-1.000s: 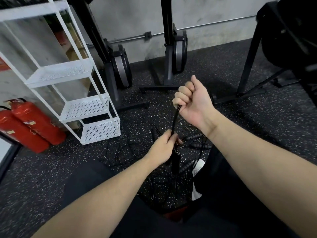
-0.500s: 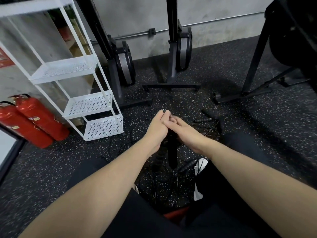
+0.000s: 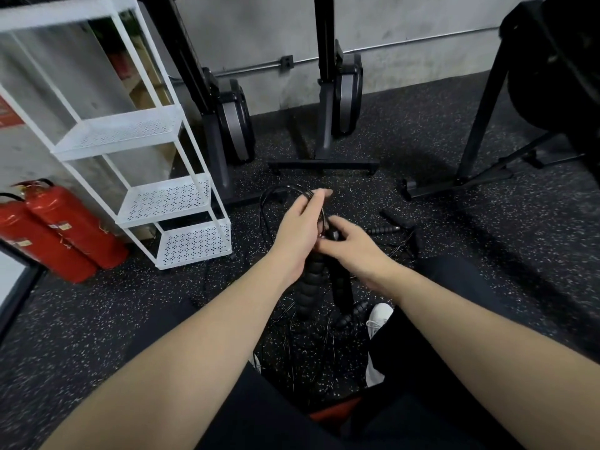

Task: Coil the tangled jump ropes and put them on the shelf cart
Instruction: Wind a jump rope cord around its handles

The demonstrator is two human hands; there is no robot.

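Both hands are gripping one jump rope (image 3: pixel 276 203): left hand (image 3: pixel 300 230) looping thin, springy cord, right hand (image 3: pixel 352 245) pinching its ribbed handles (image 3: pixel 313 280), the surest hold.

Your hands meet over the rope tangle on the floor, shelf cart to their left.

Your left hand (image 3: pixel 300 232) and right hand (image 3: pixel 352 246) touch above the jump ropes (image 3: pixel 311 332) lying between your legs. The shelf cart (image 3: pixel 168 203) stands left of them, two fire extinguishers (image 3: pixel 55 232) lie farther left, and the rowing machines (image 3: pixel 328 102) stand behind by the wall. Loose handles (image 3: pixel 389 224) lie right of your hands.
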